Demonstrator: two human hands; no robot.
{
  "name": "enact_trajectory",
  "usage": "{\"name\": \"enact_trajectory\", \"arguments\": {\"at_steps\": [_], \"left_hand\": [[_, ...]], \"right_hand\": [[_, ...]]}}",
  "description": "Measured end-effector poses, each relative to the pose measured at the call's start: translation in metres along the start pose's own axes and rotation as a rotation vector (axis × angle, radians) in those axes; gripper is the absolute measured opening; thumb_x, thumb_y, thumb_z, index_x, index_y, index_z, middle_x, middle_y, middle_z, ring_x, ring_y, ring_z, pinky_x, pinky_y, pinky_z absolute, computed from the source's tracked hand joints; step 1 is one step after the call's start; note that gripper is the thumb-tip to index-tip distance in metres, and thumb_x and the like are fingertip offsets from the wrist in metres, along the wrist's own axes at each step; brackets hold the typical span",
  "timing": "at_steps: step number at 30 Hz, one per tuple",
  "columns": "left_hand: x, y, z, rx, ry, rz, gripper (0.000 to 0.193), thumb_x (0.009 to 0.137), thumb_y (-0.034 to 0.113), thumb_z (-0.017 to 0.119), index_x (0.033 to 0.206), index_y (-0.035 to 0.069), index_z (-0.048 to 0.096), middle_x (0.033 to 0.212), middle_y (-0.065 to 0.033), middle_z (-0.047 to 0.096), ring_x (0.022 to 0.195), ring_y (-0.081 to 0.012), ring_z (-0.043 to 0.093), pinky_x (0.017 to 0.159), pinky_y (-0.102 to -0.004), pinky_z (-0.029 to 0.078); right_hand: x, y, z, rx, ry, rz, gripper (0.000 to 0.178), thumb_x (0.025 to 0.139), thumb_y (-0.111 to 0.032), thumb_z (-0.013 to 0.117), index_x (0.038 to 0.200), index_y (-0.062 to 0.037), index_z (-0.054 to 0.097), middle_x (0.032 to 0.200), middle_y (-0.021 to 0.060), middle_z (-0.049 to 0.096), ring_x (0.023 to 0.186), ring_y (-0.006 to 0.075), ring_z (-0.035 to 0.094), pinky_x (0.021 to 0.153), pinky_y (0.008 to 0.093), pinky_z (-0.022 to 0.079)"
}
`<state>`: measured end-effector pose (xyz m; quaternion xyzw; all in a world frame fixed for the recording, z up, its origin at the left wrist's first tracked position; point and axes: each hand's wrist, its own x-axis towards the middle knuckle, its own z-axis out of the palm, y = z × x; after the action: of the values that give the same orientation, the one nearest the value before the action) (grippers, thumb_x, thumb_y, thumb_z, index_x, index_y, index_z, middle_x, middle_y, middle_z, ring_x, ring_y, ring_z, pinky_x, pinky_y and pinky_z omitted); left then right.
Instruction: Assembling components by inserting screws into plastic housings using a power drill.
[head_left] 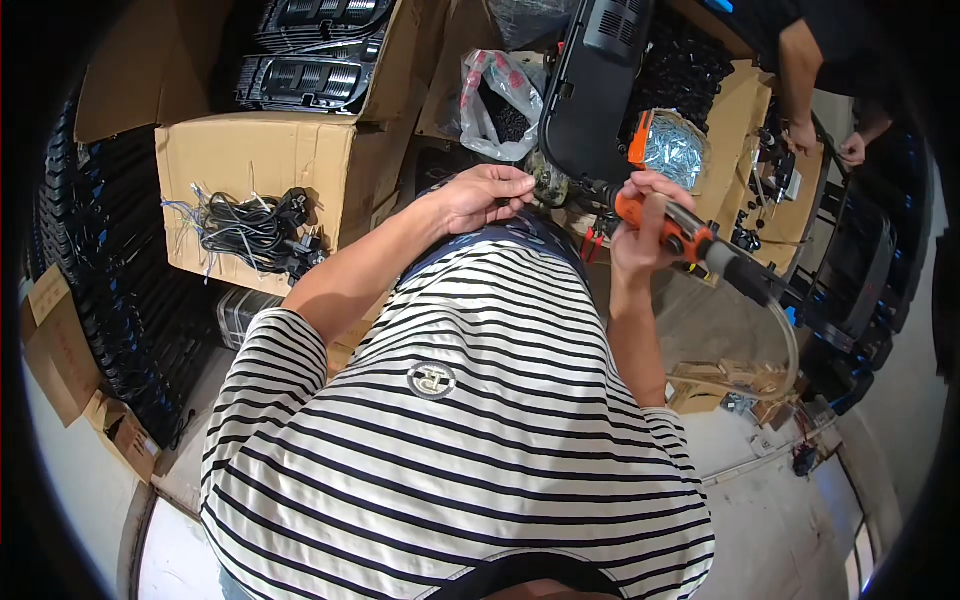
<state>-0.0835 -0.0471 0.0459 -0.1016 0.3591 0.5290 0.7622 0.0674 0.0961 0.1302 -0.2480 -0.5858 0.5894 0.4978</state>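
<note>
Head view: an orange and black pneumatic screwdriver [690,238] is gripped in the closed right hand [640,225], its tip aimed left at the lower edge of a black plastic panel [590,85]. The left hand [485,195] is curled with fingertips pinched together just beside the panel's lower edge, though what is pinched cannot be told. Both forearms are raised above the striped shirt [470,420], elbows bent.

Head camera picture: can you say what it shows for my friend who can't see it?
A person in a striped shirt holds an orange power screwdriver in the right hand, while the left hand steadies a black panel. Cardboard boxes and a bag of screws surround them.
</note>
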Motion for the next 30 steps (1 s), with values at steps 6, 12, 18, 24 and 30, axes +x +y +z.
{"name": "enact_trajectory", "arguments": {"at_steps": [6,12,18,24,30], "left_hand": [[0.009,0.006,0.021,-0.059,-0.063,0.028,0.011,0.091,0.017,0.065,0.095,0.006,0.065,0.083,-0.0006,0.063,0.071,-0.0072,0.056,0.066,-0.0206,0.049],[0.014,0.022,0.039,-0.116,-0.199,0.079,0.011,0.091,0.014,0.065,0.095,0.004,0.066,0.084,-0.0032,0.064,0.073,-0.0104,0.057,0.069,-0.0226,0.05],[0.022,0.032,0.034,-0.084,-0.238,0.121,0.011,0.091,0.012,0.065,0.094,0.002,0.067,0.084,-0.0044,0.063,0.073,-0.0122,0.057,0.071,-0.0233,0.05],[0.028,0.045,0.031,-0.154,-0.293,0.116,0.012,0.091,0.012,0.064,0.095,0.001,0.067,0.085,-0.0046,0.064,0.074,-0.0121,0.058,0.072,-0.024,0.05],[0.029,0.056,0.024,-0.177,-0.246,0.101,0.013,0.091,0.012,0.065,0.096,0.0,0.067,0.089,-0.0064,0.066,0.079,-0.0117,0.061,0.073,-0.0229,0.052]], "right_hand": [[0.011,-0.035,0.015,0.126,-0.016,0.002,0.022,0.093,-0.023,0.054,0.101,-0.0021,0.052,0.088,0.0169,0.061,0.07,0.0219,0.054,0.071,0.038,0.047],[0.017,-0.045,0.025,0.158,-0.006,0.038,0.025,0.094,-0.028,0.051,0.101,-0.0038,0.052,0.088,0.0158,0.06,0.071,0.0217,0.052,0.072,0.0403,0.045],[0.028,-0.041,0.031,0.261,0.049,0.061,0.022,0.092,-0.02,0.057,0.101,-0.001,0.051,0.09,0.0185,0.062,0.071,0.0219,0.056,0.07,0.0363,0.049],[0.036,-0.031,0.042,0.247,0.083,0.086,0.02,0.092,-0.02,0.056,0.1,-0.0016,0.051,0.089,0.0194,0.062,0.07,0.0224,0.056,0.07,0.0365,0.048],[0.041,-0.021,0.053,0.225,0.097,0.099,0.021,0.092,-0.021,0.055,0.1,-0.0016,0.049,0.088,0.0195,0.061,0.071,0.0227,0.055,0.069,0.0366,0.048]]}}
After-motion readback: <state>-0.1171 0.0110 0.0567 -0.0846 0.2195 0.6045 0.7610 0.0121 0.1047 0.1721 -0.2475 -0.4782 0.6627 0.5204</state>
